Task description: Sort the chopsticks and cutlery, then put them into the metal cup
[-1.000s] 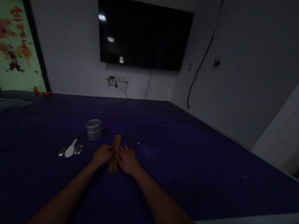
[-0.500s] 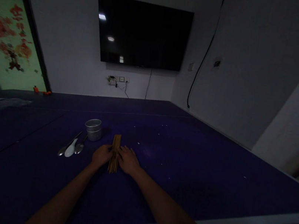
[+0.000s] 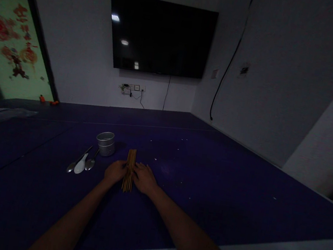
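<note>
A bundle of brown chopsticks (image 3: 131,157) lies lengthwise on the purple tabletop (image 3: 208,181), pointing away from me. My left hand (image 3: 115,171) presses against its left side, fingers curled in at the sticks. From the right side my right hand (image 3: 144,178) holds the same bundle, thumb against the sticks and fingers bent beside them. The sticks are squeezed together between both hands, their ends slightly uneven. Just left of the far end stands a metal cup (image 3: 106,148). Beside the cup lie a white spoon (image 3: 79,166) and two metal spoons (image 3: 89,165), one on each side of it.
Small white scraps (image 3: 155,159) are scattered over the tabletop to the right. Crumpled clear plastic (image 3: 2,115) lies at the far left, with small orange objects (image 3: 53,103) near the back edge. A television (image 3: 163,37) hangs on the wall above sockets (image 3: 137,88). A black cable (image 3: 225,75) hangs at the right.
The view has shifted very slightly. Both hands stay on the chopsticks, and nothing else has visibly moved.
</note>
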### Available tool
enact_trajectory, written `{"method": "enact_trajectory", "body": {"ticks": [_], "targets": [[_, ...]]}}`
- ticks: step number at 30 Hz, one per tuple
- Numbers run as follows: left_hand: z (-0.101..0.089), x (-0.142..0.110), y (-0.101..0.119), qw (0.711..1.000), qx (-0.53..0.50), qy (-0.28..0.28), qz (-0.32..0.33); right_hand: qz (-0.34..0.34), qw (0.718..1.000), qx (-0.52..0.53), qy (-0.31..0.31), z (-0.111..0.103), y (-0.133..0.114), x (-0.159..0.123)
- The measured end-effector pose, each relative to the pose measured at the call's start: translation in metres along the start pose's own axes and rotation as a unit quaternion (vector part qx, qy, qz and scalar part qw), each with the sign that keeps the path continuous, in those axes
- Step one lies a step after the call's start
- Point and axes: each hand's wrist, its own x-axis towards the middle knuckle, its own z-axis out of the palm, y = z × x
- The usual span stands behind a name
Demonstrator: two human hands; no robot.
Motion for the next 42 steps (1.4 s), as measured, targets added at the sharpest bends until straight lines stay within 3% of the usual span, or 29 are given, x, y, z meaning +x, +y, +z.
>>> {"method": "enact_trajectory", "body": {"ticks": [18, 31, 42], "targets": [[0.007, 0.005, -0.009, 1.0, 0.004, 0.012, 0.0, 0.006, 1.0, -0.004, -0.012, -0.001, 0.0, 0.0], [0.0, -0.001, 0.001, 1.0, 0.014, 0.015, -0.002, 0.005, 1.0, 0.004, -0.006, -0.002, -0.003, 0.0], [-0.002, -0.008, 0.006, 0.997, 0.035, 0.061, -0.033, -0.001, 1.0, 0.002, 0.001, 0.0, -0.001, 0.0]]}}
